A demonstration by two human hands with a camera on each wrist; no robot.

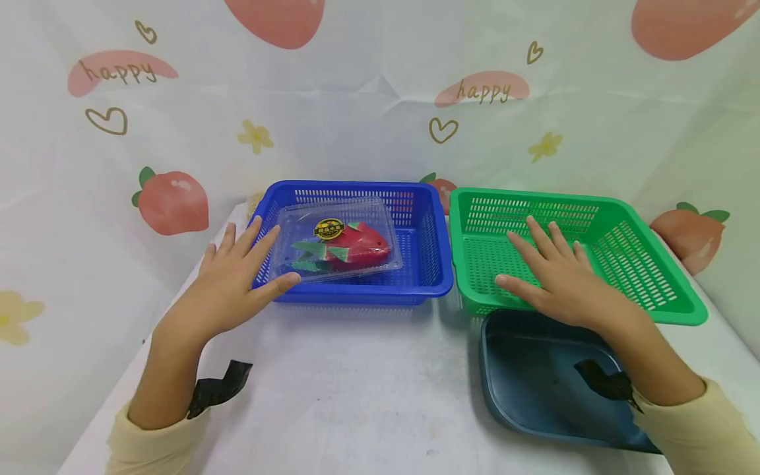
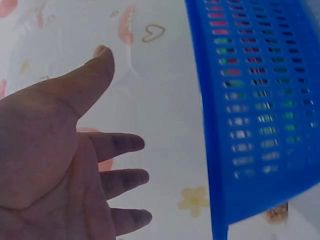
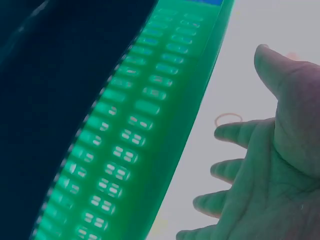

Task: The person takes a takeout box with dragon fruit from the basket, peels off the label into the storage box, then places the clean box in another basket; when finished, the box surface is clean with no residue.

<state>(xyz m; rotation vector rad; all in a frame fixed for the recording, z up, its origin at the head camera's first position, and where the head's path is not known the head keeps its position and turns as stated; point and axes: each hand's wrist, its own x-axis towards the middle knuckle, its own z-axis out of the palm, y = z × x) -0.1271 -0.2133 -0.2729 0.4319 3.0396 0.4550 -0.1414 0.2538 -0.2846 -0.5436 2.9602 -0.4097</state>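
My left hand [image 1: 231,284] is spread palm down at the left end of the blue basket [image 1: 430,264], holding nothing. Inside that basket a clear plastic clamshell box [image 1: 291,227] lies tilted, with a red dragon fruit [image 1: 365,247] with green tips showing through its lid. Over the near part of the green basket [image 1: 671,264] my right hand [image 1: 558,280] hovers with its fingers spread and nothing in it. In the left wrist view the left hand [image 2: 65,155] is apart from the blue basket's wall; in the right wrist view the right hand [image 3: 265,150] is apart from the green one's.
A dark blue-grey tub [image 1: 546,389] stands in front of the green basket, partly under my right forearm. The baskets sit side by side on a white tabletop [image 1: 332,396]. A printed white curtain [image 1: 356,119] hangs right behind them.
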